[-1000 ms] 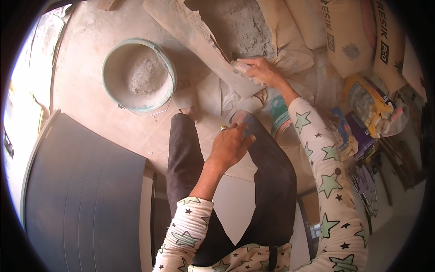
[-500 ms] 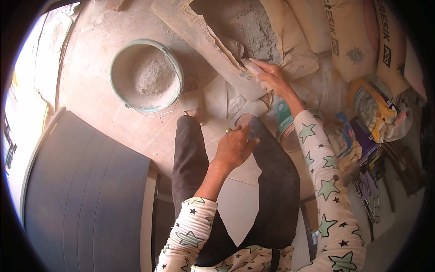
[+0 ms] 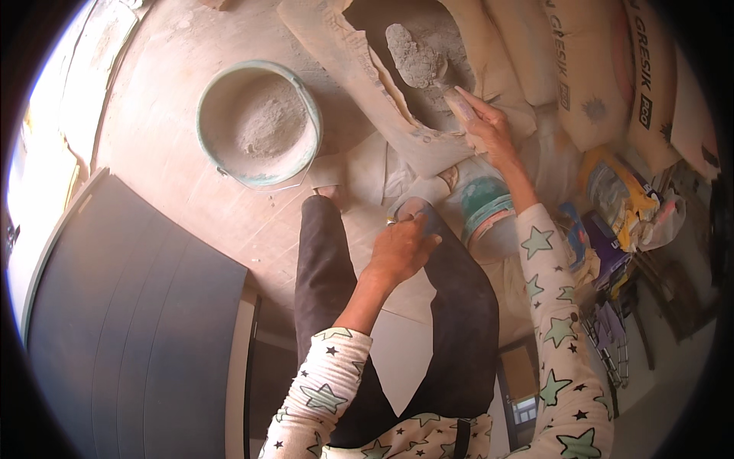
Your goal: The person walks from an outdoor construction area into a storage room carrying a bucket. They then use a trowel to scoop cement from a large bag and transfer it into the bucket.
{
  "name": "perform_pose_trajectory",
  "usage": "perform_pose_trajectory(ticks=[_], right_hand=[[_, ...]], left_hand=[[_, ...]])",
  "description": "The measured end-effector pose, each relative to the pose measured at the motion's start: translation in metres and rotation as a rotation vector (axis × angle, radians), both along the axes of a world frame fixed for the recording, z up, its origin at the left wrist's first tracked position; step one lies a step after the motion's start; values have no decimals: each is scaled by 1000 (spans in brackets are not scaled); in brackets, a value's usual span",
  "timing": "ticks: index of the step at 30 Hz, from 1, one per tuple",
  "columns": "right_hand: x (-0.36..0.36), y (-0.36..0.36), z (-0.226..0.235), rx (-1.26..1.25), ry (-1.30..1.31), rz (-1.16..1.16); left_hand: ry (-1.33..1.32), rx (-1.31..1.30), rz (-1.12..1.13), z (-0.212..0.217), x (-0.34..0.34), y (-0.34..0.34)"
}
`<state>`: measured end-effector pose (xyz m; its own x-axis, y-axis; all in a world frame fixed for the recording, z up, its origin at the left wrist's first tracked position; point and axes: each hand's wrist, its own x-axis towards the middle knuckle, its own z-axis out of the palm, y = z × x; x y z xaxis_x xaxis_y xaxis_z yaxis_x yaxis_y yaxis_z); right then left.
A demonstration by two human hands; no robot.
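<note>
My right hand (image 3: 489,131) is closed round the handle of a trowel (image 3: 461,103) over the mouth of a torn paper sack (image 3: 367,73). A heap of grey powder (image 3: 413,57) sits on the trowel's blade and mostly hides it. More grey powder lies inside the sack. My left hand (image 3: 401,249), with a ring on one finger, rests at my right knee, holding nothing, its fingers loosely bent and its thumb apart. Left of the sack stands a pale green bucket (image 3: 205,130) with a mound of grey powder inside and its wire handle lowered.
Several full paper sacks (image 3: 589,61) stand at the far right. A dark green bucket (image 3: 485,200) is beside my right leg, near crumpled plastic packaging (image 3: 612,199). A large dark panel (image 3: 138,321) fills the lower left. Dusty floor (image 3: 153,99) surrounds the pale green bucket.
My right hand has moved a little right and nearer, and the trowel's blade has come up loaded with grey powder. My left hand has stayed at the knee. The view has shifted slightly.
</note>
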<state>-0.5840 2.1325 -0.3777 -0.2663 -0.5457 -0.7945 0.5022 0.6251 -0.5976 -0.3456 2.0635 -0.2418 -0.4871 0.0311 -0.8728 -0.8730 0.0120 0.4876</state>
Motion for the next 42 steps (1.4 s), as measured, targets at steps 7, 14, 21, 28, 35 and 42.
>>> perform_pose_trajectory(ticks=[7,14,21,28,35,42], right_hand=[[15,-54,38,-75,-101,217],[93,-114,44,-347,313,484],[147,-161,42,-388,996,1025],[145,-162,39,-432,1000,993],[105,-116,56,-356,584,497],[32,-10,22,59,702,301]], left_hand=[[-34,22,21,-3,-9,-13],[-67,4,5,8,-16,-16],[15,-39,-12,11,-30,-12],[11,7,-53,13,-37,-13],[-94,-6,13,12,-29,-18],[-71,39,-39,1,-25,-20]])
